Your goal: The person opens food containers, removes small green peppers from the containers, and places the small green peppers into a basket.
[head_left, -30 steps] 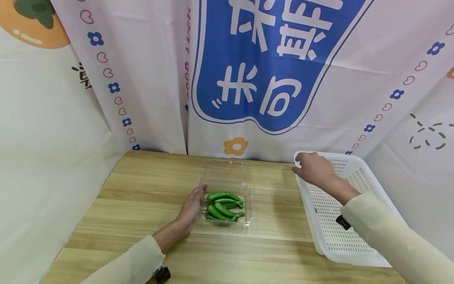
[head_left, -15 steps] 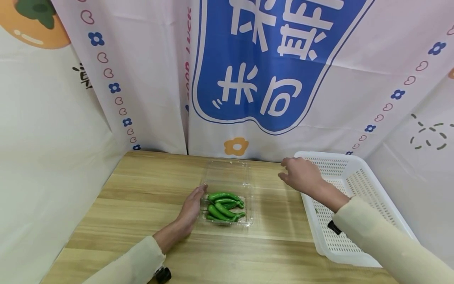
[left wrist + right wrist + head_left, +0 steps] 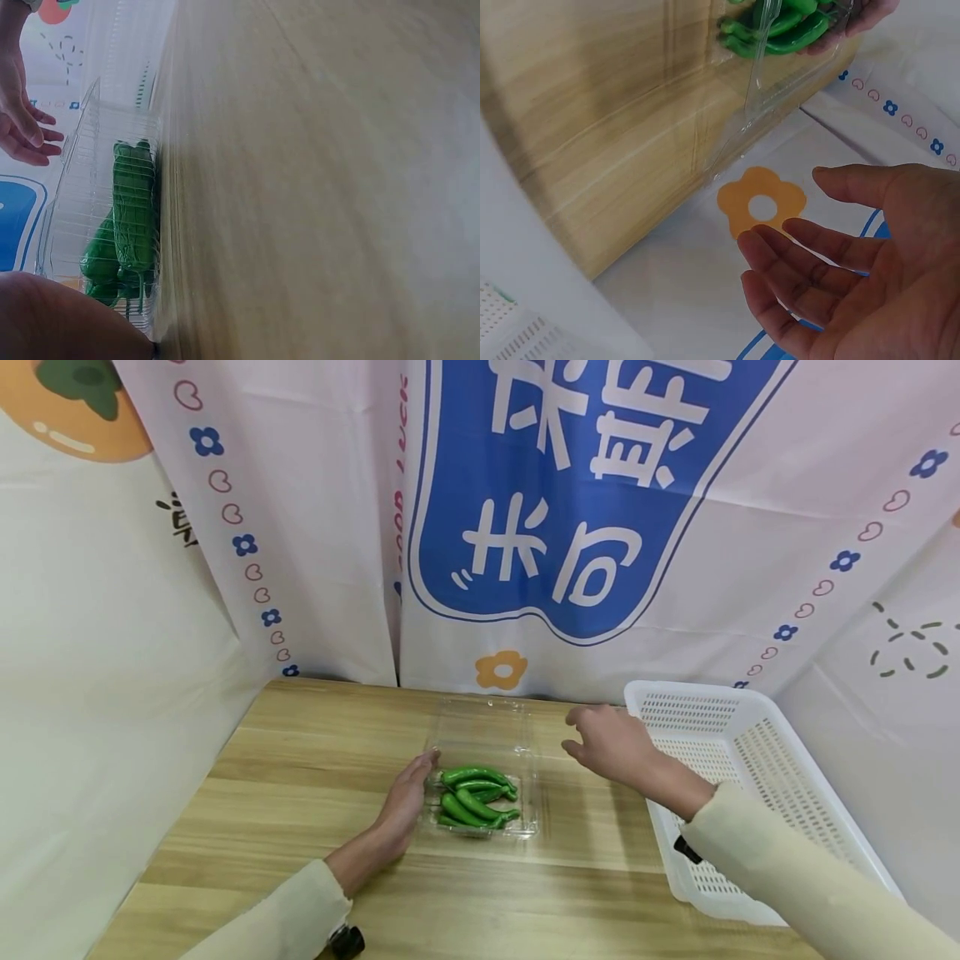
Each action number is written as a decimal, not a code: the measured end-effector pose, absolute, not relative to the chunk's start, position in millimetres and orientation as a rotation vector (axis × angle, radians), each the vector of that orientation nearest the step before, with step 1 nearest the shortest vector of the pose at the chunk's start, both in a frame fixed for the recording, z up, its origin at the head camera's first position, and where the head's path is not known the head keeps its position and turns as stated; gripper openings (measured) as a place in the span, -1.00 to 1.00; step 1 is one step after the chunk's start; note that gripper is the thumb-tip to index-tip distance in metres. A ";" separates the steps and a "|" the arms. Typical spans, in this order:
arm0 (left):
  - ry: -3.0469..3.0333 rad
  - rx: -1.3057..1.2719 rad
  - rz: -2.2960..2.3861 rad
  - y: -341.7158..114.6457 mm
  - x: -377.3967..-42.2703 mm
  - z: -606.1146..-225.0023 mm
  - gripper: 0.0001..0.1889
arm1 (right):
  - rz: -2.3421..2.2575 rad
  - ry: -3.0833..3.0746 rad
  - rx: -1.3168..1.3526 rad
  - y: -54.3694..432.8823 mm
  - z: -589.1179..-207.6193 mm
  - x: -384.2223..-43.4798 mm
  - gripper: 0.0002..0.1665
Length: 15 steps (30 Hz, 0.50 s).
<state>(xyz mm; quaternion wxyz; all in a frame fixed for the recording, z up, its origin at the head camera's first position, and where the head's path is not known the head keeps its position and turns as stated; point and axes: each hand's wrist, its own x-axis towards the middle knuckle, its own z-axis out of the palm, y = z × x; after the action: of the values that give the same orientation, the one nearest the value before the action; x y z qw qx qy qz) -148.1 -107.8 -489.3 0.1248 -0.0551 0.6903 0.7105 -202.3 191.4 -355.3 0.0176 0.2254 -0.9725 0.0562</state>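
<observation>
Several green chili peppers [image 3: 472,797] lie in a clear plastic clamshell box [image 3: 529,806] at the middle of the table. The box's lid [image 3: 480,722] is folded back toward the wall. My left hand [image 3: 401,806] rests along the box's left side with its fingers extended. In the left wrist view, the peppers [image 3: 133,206] show through the clear wall. My right hand [image 3: 611,743] hovers between the box and the white basket, holding nothing. The right wrist view shows that hand's fingers [image 3: 802,277] loosely bent and apart from the thumb.
A white perforated plastic basket [image 3: 780,768] stands at the right, partly under my right forearm. A small green bit [image 3: 504,295] shows inside it in the right wrist view. Behind the wooden table [image 3: 300,760] hangs a printed cloth [image 3: 337,568].
My right hand has moved left and slightly nearer, from above the basket's far left corner toward the box. The left hand, box and peppers stay where they were.
</observation>
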 end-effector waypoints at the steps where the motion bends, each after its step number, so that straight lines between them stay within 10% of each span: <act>1: 2.011 -0.160 2.071 -107.7 -148.2 -489.2 -0.41 | 0.166 -3.016 0.717 189.3 -355.7 -201.0 -0.66; 15: 2.011 -0.179 2.071 -107.8 -148.5 -489.6 -0.42 | 0.080 -3.051 0.812 158.2 -367.9 -189.5 -0.63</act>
<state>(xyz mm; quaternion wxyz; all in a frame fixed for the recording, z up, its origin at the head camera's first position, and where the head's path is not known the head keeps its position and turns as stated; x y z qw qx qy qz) -148.5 -107.8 -489.6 0.1245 -0.0614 0.6900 0.7104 -189.5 158.2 -367.9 -0.0083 0.2572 -0.9660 0.0253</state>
